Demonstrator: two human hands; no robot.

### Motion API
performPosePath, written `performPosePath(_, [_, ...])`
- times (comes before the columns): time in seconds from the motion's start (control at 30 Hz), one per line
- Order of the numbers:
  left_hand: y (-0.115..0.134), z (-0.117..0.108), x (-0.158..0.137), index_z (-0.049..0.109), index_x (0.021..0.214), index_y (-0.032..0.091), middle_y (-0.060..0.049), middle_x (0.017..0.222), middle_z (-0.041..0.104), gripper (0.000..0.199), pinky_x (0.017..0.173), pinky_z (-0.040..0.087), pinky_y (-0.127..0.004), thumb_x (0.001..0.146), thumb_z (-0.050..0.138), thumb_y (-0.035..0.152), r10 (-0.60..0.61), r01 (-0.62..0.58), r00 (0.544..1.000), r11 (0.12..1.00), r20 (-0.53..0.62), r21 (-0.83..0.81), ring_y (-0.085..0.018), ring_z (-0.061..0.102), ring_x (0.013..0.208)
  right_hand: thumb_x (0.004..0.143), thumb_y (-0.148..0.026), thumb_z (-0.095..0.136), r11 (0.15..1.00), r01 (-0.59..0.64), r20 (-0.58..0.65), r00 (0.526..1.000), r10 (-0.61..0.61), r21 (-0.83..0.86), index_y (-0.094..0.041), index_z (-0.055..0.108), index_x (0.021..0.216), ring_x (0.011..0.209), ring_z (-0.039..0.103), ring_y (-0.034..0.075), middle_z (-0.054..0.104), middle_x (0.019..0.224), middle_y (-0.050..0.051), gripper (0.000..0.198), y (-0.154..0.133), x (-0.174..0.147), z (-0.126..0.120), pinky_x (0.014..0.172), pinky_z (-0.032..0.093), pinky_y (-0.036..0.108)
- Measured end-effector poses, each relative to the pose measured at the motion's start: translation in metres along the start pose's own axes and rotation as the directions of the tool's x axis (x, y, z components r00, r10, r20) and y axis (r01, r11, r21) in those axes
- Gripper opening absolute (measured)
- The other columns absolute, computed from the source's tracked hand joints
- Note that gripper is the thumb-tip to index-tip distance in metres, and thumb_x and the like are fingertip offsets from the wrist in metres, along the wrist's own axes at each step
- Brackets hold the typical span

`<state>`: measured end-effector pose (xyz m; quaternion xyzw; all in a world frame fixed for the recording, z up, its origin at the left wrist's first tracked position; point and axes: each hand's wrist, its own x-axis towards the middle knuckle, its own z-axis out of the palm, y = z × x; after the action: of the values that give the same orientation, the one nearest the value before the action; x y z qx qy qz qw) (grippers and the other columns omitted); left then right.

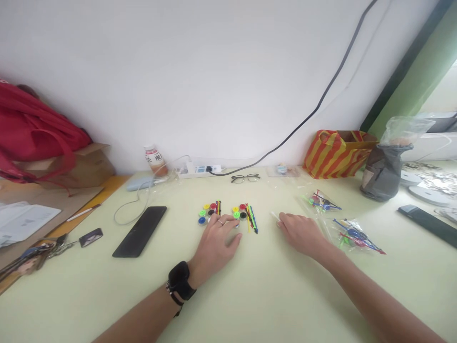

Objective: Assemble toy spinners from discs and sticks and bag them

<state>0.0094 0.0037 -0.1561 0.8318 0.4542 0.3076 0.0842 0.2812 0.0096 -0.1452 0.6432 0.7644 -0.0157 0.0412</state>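
Observation:
My left hand [217,243], with a ring on one finger and a black watch at the wrist, reaches over two groups of small round pieces. Its fingers are spread, the tips on or just above the near pieces. One group has yellow, green, red, black and blue pieces [202,220]; the other [236,215] looks alike, its nearest piece partly covered by my fingers. Beside each group lie thin coloured sticks, a left bundle [218,207] and a right bundle [252,218]. Further right, my right hand [302,233] is closed, pinching a thin white strip [274,216] at the table surface.
Clear bags of coloured parts [357,236] lie right of my right hand. A black phone [140,232] rests at left. Glasses [245,178], a power strip [200,171] and a bottle [155,161] line the wall. A striped bag [337,152] and a grey bag [382,174] stand at right.

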Motion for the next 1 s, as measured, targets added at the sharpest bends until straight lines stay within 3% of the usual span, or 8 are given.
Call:
performPosePath(0.2, [0.0, 0.0, 0.0, 0.073, 0.098, 0.022, -0.006, 0.108, 0.071, 0.012, 0.095, 0.049, -0.046, 0.095, 0.062, 0.018, 0.028, -0.025, 0.999, 0.997, 0.038, -0.069, -0.025, 0.058, 0.102, 0.109, -0.029, 0.037, 0.995, -0.098, 0.027, 0.995, 0.098, 0.029, -0.02, 0.059, 0.105, 0.095, 0.072, 0.029, 0.074, 0.105, 0.011, 0.023, 0.007, 0.013, 0.002, 0.065, 0.036, 0.032])
performPosePath(0.37, [0.001, 0.001, 0.0, 0.072, 0.104, 0.024, -0.004, 0.103, 0.071, 0.015, 0.096, 0.048, -0.04, 0.098, 0.06, 0.017, 0.105, -0.08, 0.988, 0.976, 0.118, -0.2, -0.023, 0.058, 0.104, 0.11, -0.032, 0.036, 0.985, -0.167, -0.015, 0.986, 0.168, 0.034, -0.021, 0.058, 0.11, 0.098, 0.071, 0.029, 0.074, 0.109, 0.011, 0.025, 0.019, 0.023, 0.012, 0.066, 0.037, 0.033])
performPosePath(0.5, [0.002, 0.0, -0.001, 0.073, 0.107, 0.025, -0.003, 0.106, 0.074, 0.014, 0.094, 0.049, -0.036, 0.097, 0.064, 0.019, 0.183, -0.126, 0.969, 0.945, 0.166, -0.302, -0.022, 0.059, 0.105, 0.107, -0.033, 0.044, 0.976, -0.209, -0.204, 0.955, 0.217, 0.061, -0.02, 0.061, 0.105, 0.096, 0.068, 0.029, 0.073, 0.105, 0.012, 0.021, 0.028, 0.027, 0.022, 0.07, 0.04, 0.036])
performPosePath(0.63, [0.006, -0.002, -0.001, 0.075, 0.109, 0.025, -0.002, 0.108, 0.077, 0.015, 0.094, 0.049, -0.035, 0.099, 0.064, 0.021, 0.236, -0.153, 0.951, 0.922, 0.202, -0.356, -0.021, 0.06, 0.103, 0.103, -0.029, 0.053, 0.995, -0.024, -0.488, 0.87, 0.069, 0.099, -0.021, 0.065, 0.112, 0.107, 0.062, 0.031, 0.072, 0.109, 0.012, 0.018, 0.022, 0.025, 0.03, 0.086, 0.041, 0.041])
performPosePath(0.73, [0.008, -0.003, 0.0, 0.075, 0.111, 0.026, -0.002, 0.111, 0.078, 0.017, 0.096, 0.049, -0.035, 0.101, 0.061, 0.021, 0.249, -0.158, 0.944, 0.919, 0.218, -0.362, -0.021, 0.061, 0.103, 0.103, -0.025, 0.05, 0.954, 0.276, -0.539, 0.825, -0.171, 0.12, -0.024, 0.066, 0.124, 0.111, 0.058, 0.029, 0.071, 0.115, 0.011, 0.027, 0.004, 0.021, 0.033, 0.09, 0.041, 0.042])
performPosePath(0.8, [0.008, -0.002, 0.001, 0.075, 0.113, 0.026, -0.002, 0.115, 0.077, 0.019, 0.098, 0.048, -0.037, 0.101, 0.061, 0.021, 0.245, -0.164, 0.946, 0.927, 0.213, -0.339, -0.021, 0.062, 0.105, 0.104, -0.02, 0.047, 0.904, 0.41, -0.53, 0.797, -0.291, 0.121, -0.027, 0.064, 0.133, 0.111, 0.057, 0.028, 0.07, 0.117, 0.01, 0.035, -0.007, 0.018, 0.034, 0.089, 0.041, 0.041])
performPosePath(0.9, [0.006, -0.001, 0.001, 0.076, 0.114, 0.027, -0.002, 0.119, 0.076, 0.02, 0.099, 0.048, -0.038, 0.099, 0.064, 0.021, 0.234, -0.168, 0.951, 0.94, 0.201, -0.298, -0.022, 0.062, 0.106, 0.103, -0.014, 0.046, 0.878, 0.462, -0.516, 0.787, -0.339, 0.127, -0.029, 0.065, 0.134, 0.109, 0.056, 0.027, 0.07, 0.117, 0.009, 0.04, -0.015, 0.017, 0.035, 0.089, 0.042, 0.041])
performPosePath(1.0, [0.005, 0.001, 0.0, 0.076, 0.114, 0.028, -0.002, 0.116, 0.076, 0.021, 0.098, 0.049, -0.038, 0.098, 0.064, 0.02, 0.213, -0.156, 0.959, 0.948, 0.189, -0.278, -0.023, 0.061, 0.106, 0.104, -0.015, 0.047, 0.875, 0.46, -0.508, 0.795, -0.33, 0.151, -0.028, 0.07, 0.121, 0.109, 0.056, 0.026, 0.07, 0.115, 0.008, 0.031, -0.013, 0.018, 0.036, 0.091, 0.041, 0.041])
